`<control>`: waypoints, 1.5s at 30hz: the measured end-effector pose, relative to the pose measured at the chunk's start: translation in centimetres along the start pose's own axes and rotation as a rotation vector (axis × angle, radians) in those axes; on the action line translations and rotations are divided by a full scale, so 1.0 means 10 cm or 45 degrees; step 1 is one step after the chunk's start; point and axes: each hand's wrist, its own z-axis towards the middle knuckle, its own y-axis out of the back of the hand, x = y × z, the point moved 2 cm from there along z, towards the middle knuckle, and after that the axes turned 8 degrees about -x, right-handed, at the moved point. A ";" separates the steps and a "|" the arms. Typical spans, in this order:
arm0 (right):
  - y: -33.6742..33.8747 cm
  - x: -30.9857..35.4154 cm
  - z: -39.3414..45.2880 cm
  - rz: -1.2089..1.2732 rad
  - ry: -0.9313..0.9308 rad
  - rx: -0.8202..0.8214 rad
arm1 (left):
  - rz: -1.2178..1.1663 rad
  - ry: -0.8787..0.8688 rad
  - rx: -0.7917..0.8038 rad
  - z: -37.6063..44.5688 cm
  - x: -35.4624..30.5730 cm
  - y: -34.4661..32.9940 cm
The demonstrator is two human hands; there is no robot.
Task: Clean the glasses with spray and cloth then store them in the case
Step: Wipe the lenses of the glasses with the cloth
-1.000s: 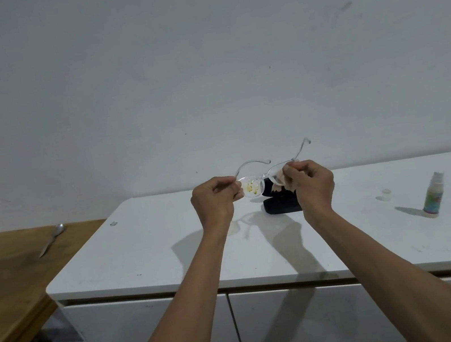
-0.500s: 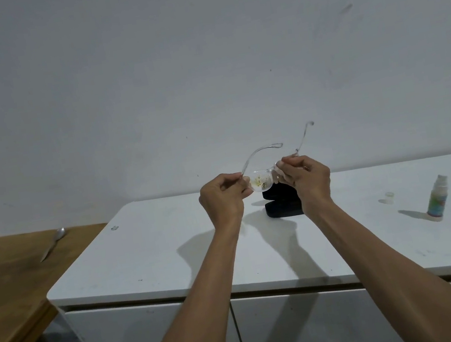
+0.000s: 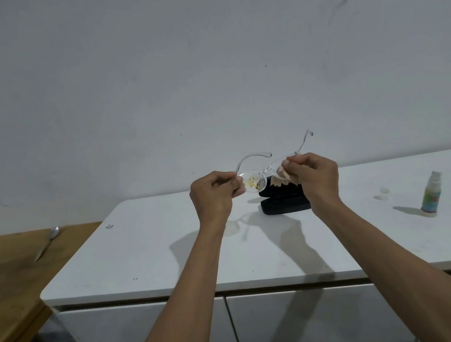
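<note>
Clear-framed glasses point(image 3: 262, 175) are held up above the white cabinet top point(image 3: 154, 254), temples unfolded and pointing away from me. My left hand point(image 3: 214, 199) pinches the left end of the frame; my right hand point(image 3: 314, 175) pinches the right end. The left lens point(image 3: 255, 184) carries yellow and dark smears. A black glasses case point(image 3: 283, 203) lies on the cabinet behind and below the glasses, partly hidden by my right hand. A small spray bottle point(image 3: 431, 194) stands at the right with its clear cap point(image 3: 384, 190) off beside it. A pale cloth corner shows by my right fingers.
A wooden table point(image 3: 4, 285) adjoins the cabinet on the left with a metal spoon point(image 3: 47, 245) on it. Drawers point(image 3: 302, 316) front the cabinet below. A plain wall stands right behind the cabinet.
Both hands have spread apart a little and lowered, turning the glasses so the lenses face me more squarely; the temples dropped from pointing steeply up.
</note>
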 end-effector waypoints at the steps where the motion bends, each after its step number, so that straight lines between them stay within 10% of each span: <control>1: -0.04 0.01 0.00 0.025 0.008 -0.070 | -0.004 -0.009 -0.001 -0.01 -0.01 -0.02; 11: -0.46 0.12 -0.07 0.385 -0.063 -0.416 | -0.099 -0.062 -0.050 -0.10 -0.07 -0.22; 27: -0.05 0.20 -0.05 -0.074 0.032 0.323 | -0.059 0.056 -0.054 0.03 -0.06 0.00; 38: -0.24 0.19 -0.07 0.175 0.041 -0.396 | -0.109 0.005 0.001 -0.14 -0.10 -0.19; 45: -0.36 0.19 0.03 0.176 -0.060 -0.300 | -0.146 -0.052 -0.032 -0.16 -0.12 -0.30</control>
